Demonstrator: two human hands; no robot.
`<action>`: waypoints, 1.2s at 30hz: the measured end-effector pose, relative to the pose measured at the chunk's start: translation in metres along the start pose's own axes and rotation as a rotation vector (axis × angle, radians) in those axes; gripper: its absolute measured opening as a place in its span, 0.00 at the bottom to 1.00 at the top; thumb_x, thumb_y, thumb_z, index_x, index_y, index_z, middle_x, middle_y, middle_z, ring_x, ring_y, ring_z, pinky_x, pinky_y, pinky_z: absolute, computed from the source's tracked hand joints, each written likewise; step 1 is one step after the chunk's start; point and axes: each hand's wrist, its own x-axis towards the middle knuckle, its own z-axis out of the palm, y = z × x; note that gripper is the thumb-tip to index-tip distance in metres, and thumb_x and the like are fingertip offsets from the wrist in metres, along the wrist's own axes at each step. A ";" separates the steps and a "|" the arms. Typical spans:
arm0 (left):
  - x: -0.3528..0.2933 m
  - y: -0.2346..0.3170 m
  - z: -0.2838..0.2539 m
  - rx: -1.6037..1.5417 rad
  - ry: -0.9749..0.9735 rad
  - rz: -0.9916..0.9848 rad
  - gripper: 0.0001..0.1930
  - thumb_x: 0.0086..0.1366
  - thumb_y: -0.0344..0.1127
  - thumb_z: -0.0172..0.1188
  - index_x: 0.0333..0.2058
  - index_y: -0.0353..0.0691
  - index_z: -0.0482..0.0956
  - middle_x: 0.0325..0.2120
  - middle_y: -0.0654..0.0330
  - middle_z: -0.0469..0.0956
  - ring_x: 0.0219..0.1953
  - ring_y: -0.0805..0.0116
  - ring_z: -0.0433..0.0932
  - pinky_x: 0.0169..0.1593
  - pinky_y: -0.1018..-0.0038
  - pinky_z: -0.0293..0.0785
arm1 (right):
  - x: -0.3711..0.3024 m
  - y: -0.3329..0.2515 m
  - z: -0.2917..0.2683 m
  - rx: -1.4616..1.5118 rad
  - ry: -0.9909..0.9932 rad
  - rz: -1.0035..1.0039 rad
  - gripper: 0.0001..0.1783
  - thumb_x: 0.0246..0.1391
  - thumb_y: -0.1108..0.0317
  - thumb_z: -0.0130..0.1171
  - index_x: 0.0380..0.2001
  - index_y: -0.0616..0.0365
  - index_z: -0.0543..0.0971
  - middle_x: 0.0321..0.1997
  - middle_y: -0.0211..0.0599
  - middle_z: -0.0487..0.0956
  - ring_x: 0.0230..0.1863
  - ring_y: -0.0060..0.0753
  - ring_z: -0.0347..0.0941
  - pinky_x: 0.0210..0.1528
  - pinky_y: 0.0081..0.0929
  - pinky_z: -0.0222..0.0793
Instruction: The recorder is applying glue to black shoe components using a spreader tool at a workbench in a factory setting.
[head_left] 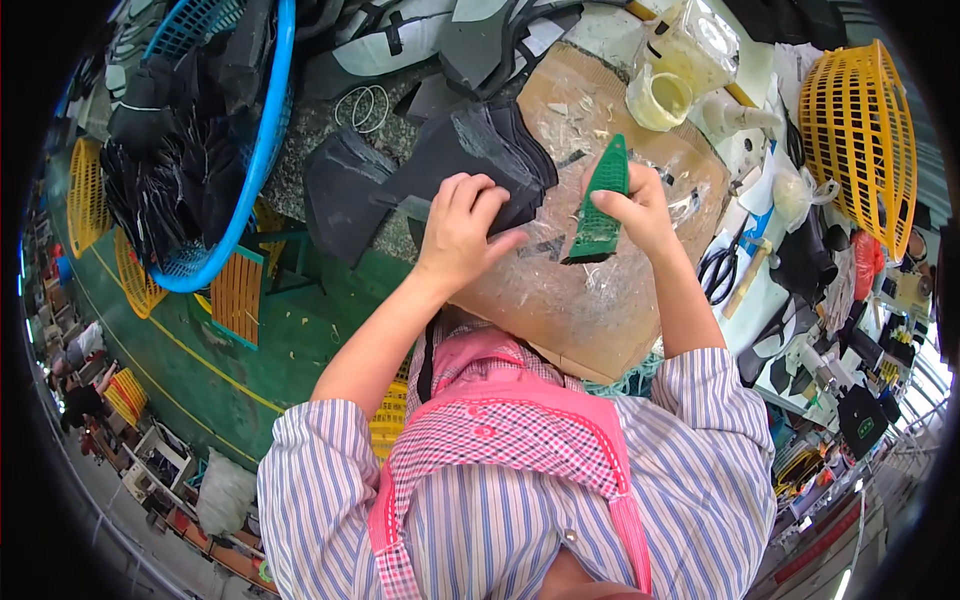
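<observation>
A fanned stack of thin black shoe-part-like pieces [465,145] lies on a worn sheet of brown cardboard [570,320] and the dark surface beside it. My left hand [462,228] rests on the stack's near side, fingers bent over the pieces and thumb stretched out to the right. A green glue brush [597,222] with a flat, ridged body is gripped in my right hand [645,208]. Its dark bristle edge points down toward the cardboard, just right of the stack; whether it touches is unclear. Another black piece [340,190] sits at the left.
Beyond the cardboard stands a glue-crusted translucent container [665,95]. Black scissors [718,272] and a wooden-handled tool [748,280] lie at the right, near a yellow basket [860,145]. At the left, a blue-rimmed basket [268,130] holds bundled black pieces above the green floor [210,370].
</observation>
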 end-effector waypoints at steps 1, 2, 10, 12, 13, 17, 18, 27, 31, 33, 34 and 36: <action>-0.005 0.000 0.004 0.045 -0.005 -0.003 0.08 0.47 0.30 0.58 0.27 0.36 0.71 0.25 0.56 0.72 0.32 0.59 0.70 0.37 0.69 0.66 | 0.000 -0.002 -0.001 0.018 0.021 -0.006 0.09 0.35 0.68 0.53 0.21 0.64 0.73 0.26 0.30 0.73 0.27 0.20 0.66 0.30 0.20 0.62; -0.009 0.000 0.007 0.090 -0.010 -0.007 0.08 0.45 0.28 0.58 0.27 0.35 0.72 0.26 0.56 0.73 0.34 0.58 0.69 0.39 0.69 0.65 | -0.001 -0.006 0.005 0.006 -0.005 -0.028 0.08 0.35 0.69 0.53 0.22 0.63 0.73 0.24 0.30 0.72 0.26 0.20 0.67 0.30 0.19 0.63; 0.011 -0.013 0.000 -1.021 0.170 -0.922 0.07 0.52 0.28 0.51 0.17 0.33 0.69 0.28 0.56 0.75 0.30 0.78 0.69 0.34 0.82 0.63 | 0.015 -0.010 0.057 -0.476 -0.078 -0.365 0.13 0.32 0.71 0.50 0.27 0.60 0.75 0.30 0.42 0.74 0.35 0.40 0.71 0.38 0.30 0.67; 0.010 -0.022 0.001 -1.000 0.209 -0.928 0.07 0.51 0.27 0.51 0.17 0.34 0.70 0.28 0.56 0.75 0.29 0.78 0.69 0.35 0.82 0.63 | 0.013 -0.013 0.062 -0.394 -0.031 -0.368 0.11 0.32 0.71 0.50 0.25 0.60 0.75 0.30 0.40 0.75 0.34 0.40 0.71 0.37 0.29 0.67; 0.009 -0.025 0.003 -0.990 0.241 -0.938 0.07 0.51 0.27 0.51 0.17 0.35 0.70 0.28 0.57 0.75 0.29 0.78 0.69 0.35 0.83 0.62 | 0.014 -0.014 0.064 -0.393 -0.035 -0.368 0.11 0.32 0.71 0.50 0.25 0.60 0.75 0.30 0.40 0.75 0.34 0.40 0.71 0.37 0.29 0.67; 0.011 -0.030 -0.003 -1.142 0.148 -1.001 0.05 0.50 0.26 0.52 0.17 0.35 0.71 0.31 0.57 0.75 0.31 0.78 0.68 0.36 0.83 0.61 | 0.017 -0.010 0.064 -0.387 0.029 -0.400 0.03 0.34 0.75 0.50 0.17 0.62 0.70 0.37 0.39 0.73 0.31 0.31 0.70 0.34 0.23 0.64; 0.013 -0.026 -0.001 -1.102 0.177 -1.028 0.05 0.48 0.27 0.53 0.16 0.34 0.72 0.31 0.57 0.75 0.32 0.77 0.68 0.36 0.83 0.61 | 0.018 -0.011 0.064 -0.376 0.059 -0.419 0.02 0.34 0.75 0.50 0.17 0.62 0.69 0.38 0.39 0.73 0.32 0.31 0.69 0.34 0.23 0.64; 0.011 -0.017 0.013 -0.854 0.303 -1.030 0.06 0.44 0.28 0.52 0.14 0.31 0.73 0.28 0.57 0.75 0.31 0.76 0.70 0.33 0.81 0.62 | 0.022 -0.017 0.070 -0.263 0.021 -0.304 0.05 0.36 0.75 0.50 0.21 0.63 0.72 0.37 0.40 0.72 0.31 0.32 0.70 0.34 0.22 0.65; 0.011 -0.013 0.010 -0.888 0.443 -1.056 0.06 0.47 0.28 0.52 0.17 0.31 0.73 0.28 0.59 0.75 0.27 0.79 0.68 0.32 0.83 0.62 | 0.018 -0.011 0.073 -0.471 0.059 -0.222 0.07 0.34 0.71 0.51 0.20 0.64 0.71 0.28 0.42 0.73 0.27 0.42 0.70 0.30 0.28 0.66; 0.003 -0.028 0.001 -0.901 0.713 -0.946 0.05 0.51 0.28 0.52 0.19 0.36 0.71 0.21 0.65 0.71 0.24 0.81 0.64 0.30 0.82 0.61 | 0.016 0.001 0.068 -0.427 0.060 -0.123 0.08 0.36 0.73 0.50 0.23 0.66 0.73 0.27 0.40 0.74 0.27 0.33 0.71 0.31 0.23 0.65; 0.006 -0.036 -0.014 -0.819 0.868 -0.860 0.03 0.52 0.27 0.51 0.21 0.38 0.70 0.20 0.67 0.67 0.25 0.80 0.63 0.30 0.82 0.61 | 0.017 0.004 0.064 -0.406 0.067 -0.083 0.08 0.35 0.73 0.50 0.21 0.67 0.73 0.26 0.40 0.74 0.26 0.32 0.71 0.31 0.23 0.65; 0.009 -0.059 -0.052 -0.465 1.002 -0.661 0.02 0.56 0.27 0.49 0.24 0.36 0.69 0.21 0.66 0.68 0.26 0.78 0.64 0.32 0.81 0.62 | 0.016 0.010 0.055 -0.443 0.077 -0.055 0.08 0.35 0.73 0.50 0.22 0.66 0.73 0.26 0.39 0.74 0.26 0.30 0.70 0.31 0.23 0.65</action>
